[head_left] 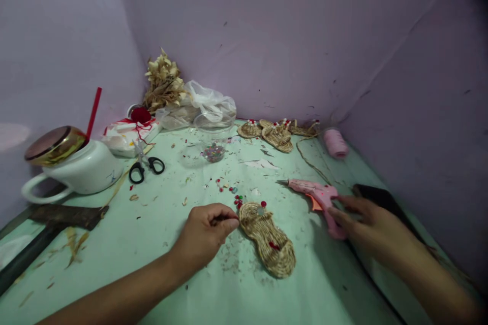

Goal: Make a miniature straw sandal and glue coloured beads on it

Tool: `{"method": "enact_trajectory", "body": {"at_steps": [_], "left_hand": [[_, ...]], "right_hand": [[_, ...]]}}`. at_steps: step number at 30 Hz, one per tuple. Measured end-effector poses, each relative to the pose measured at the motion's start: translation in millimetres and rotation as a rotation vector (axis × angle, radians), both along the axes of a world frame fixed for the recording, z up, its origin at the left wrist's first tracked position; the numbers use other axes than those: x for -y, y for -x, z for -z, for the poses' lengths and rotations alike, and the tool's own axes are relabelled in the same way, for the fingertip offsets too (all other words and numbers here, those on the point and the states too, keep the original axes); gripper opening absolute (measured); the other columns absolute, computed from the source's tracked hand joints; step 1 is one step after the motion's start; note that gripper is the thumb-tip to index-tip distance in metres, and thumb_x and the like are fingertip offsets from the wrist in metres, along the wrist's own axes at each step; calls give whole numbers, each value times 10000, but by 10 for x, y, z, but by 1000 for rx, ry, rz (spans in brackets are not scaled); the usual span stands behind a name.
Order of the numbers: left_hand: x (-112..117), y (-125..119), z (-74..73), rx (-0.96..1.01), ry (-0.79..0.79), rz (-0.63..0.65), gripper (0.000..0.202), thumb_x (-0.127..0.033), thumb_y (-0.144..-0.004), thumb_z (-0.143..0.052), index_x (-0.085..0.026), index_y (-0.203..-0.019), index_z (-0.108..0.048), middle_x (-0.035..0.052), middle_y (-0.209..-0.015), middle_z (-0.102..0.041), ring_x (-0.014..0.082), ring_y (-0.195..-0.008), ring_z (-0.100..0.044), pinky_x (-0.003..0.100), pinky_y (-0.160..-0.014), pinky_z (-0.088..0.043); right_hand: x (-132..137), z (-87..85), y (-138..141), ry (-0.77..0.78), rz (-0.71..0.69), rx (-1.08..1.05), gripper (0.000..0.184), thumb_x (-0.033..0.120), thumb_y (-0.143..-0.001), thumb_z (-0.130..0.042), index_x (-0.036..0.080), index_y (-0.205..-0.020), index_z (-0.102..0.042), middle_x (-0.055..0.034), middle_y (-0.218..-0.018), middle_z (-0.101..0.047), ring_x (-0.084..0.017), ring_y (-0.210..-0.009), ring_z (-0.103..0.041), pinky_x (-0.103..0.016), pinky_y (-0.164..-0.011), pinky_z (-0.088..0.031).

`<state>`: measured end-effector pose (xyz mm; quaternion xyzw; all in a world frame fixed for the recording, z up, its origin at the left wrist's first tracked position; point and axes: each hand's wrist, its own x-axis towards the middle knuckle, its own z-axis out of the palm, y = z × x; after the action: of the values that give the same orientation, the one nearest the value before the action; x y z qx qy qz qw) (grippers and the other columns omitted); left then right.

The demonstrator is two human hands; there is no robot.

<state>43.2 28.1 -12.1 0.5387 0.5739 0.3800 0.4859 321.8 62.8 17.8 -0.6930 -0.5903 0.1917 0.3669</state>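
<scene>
A small woven straw sandal (269, 238) lies on the pale green table top (152, 264) in front of me. My left hand (206, 233) is curled at the sandal's near end, its fingertips pinched against the rim; I cannot make out anything held between them. My right hand (371, 226) lies with fingers stretched out on the handle of a pink glue gun (318, 198), which rests on the table to the sandal's right. Small red and green beads (238, 200) are scattered just above the sandal.
Black scissors (146, 166), a white mug with a gold lid (72, 162), a clear dish of beads (213, 152), more straw sandals (276, 134), a pink thread spool (335, 142), a dark phone (375, 195), a plastic bag (208, 106) and dried husks (163, 81) stand around; walls close behind and right.
</scene>
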Motion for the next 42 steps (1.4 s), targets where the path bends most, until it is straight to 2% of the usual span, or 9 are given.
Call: {"method": "enact_trajectory", "body": {"at_steps": [2, 6, 12, 17, 20, 25, 28, 34, 42], "left_hand": [[33, 1, -46, -80, -165, 51, 122, -247, -719, -572, -162, -674, -647, -7, -558, -573, 106, -518, -501, 217, -517, -395], [107, -14, -139, -111, -391, 140, 145, -238, -756, -560, -170, -694, -672, 27, -637, -629, 124, -593, -566, 226, -580, -425], [167, -97, -230, 160, 31, 86, 282, -432, -684, -622, -153, -646, -632, -38, -412, -463, 66, -358, -382, 184, -369, -289], [201, -163, -260, 207, 134, 187, 413, -556, -590, -661, -148, -591, -596, -44, -397, -426, 59, -362, -348, 189, -377, -295], [186, -164, -259, 233, 129, 226, 413, -557, -623, -631, -146, -609, -597, -33, -431, -455, 59, -364, -364, 182, -370, -292], [37, -137, -334, 38, 15, 11, 241, -382, -660, -622, -142, -650, -632, -18, -475, -509, 76, -413, -409, 187, -401, -321], [-2, -126, -367, -70, -141, -61, 145, -296, -672, -603, -158, -639, -632, -9, -488, -534, 103, -448, -451, 202, -419, -355], [146, -127, -399, -185, -600, 189, 103, -157, -778, -528, -209, -755, -614, 14, -683, -625, 132, -634, -570, 222, -590, -439], [133, -274, -601, -169, -407, 250, 231, -247, -782, -327, -204, -556, -305, -38, -489, -319, 106, -456, -343, 259, -476, -269]], "right_hand": [[96, -70, 119, -120, -52, 238, 300, 349, -671, -622, 179, -905, -698, -145, -1023, -655, -342, -950, -579, -466, -786, -449], [329, -190, 589, -193, -392, -15, 103, 276, -768, -582, 227, -775, -672, -25, -727, -701, -173, -668, -646, -272, -637, -507], [435, -87, 934, -451, -775, -43, 210, 106, -755, -552, 184, -926, -645, -63, -782, -677, -149, -679, -623, -233, -569, -484], [482, 3, 929, -396, -808, -212, 268, 101, -763, -528, 210, -969, -660, -46, -730, -655, -131, -615, -598, -229, -538, -469], [498, -51, 928, -173, -732, -431, 172, 113, -741, -581, 209, -829, -693, -22, -690, -655, -116, -598, -589, -211, -543, -465], [448, -69, 892, 256, -483, -859, 124, 245, -633, -718, 173, -725, -678, 18, -545, -618, -81, -456, -523, -177, -437, -423], [396, -32, 850, 283, -438, -979, 210, 298, -578, -771, 165, -720, -689, -6, -606, -656, -98, -501, -571, -198, -481, -461], [375, -12, 807, 316, -465, -974, 167, 302, -571, -785, 197, -682, -718, -5, -622, -675, -113, -540, -594, -215, -522, -477], [427, -15, 833, 375, -429, -1171, 215, 378, -646, -739, 170, -694, -716, -16, -598, -660, -54, -475, -498, -151, -455, -369]]}}
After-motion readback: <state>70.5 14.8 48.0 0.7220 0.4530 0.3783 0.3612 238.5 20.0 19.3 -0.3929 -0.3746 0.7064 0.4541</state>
